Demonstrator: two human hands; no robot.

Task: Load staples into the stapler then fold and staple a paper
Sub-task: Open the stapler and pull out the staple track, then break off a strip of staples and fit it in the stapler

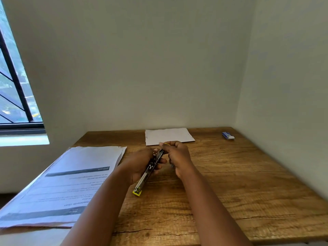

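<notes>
Wooden desk [230, 183] fills corner between pale walls [159, 59]. Barred window [16, 89] at far left, white sill below it. Printed document stack [71, 181] lies on desk's near left, overhanging left edge.

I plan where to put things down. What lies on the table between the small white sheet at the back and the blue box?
Nothing: in the head view only bare wooden table lies between the small white sheet and the blue box.
</notes>
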